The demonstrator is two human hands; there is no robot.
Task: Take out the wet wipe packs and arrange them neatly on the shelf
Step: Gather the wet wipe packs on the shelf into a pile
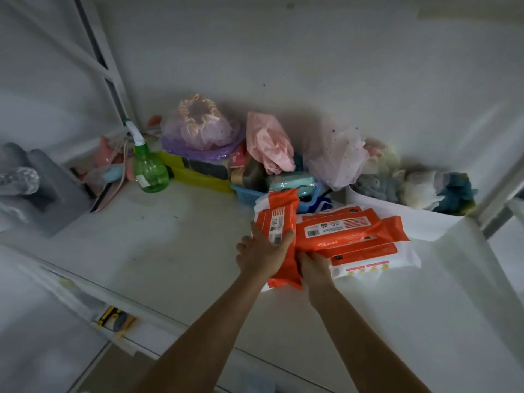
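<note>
Several orange and white wet wipe packs lie on the white shelf (175, 245). My left hand (263, 253) grips one orange wet wipe pack (279, 219) that stands on end, tilted, with its label facing me. To its right is a loose pile of wet wipe packs (348, 231), lying flat and overlapping. My right hand (314, 268) holds the near left edge of that pile, fingers curled under the lowest orange pack. A white pack (377, 265) with orange marks sits at the front of the pile.
Along the back wall stand a green spray bottle (149, 171), a yellow bin (198, 174) under a purple bag (198, 129), a blue basket (249, 194), pink bags and soft toys (411, 185). A grey object (42, 188) sits at the left. A shelf post (499, 199) rises at the right.
</note>
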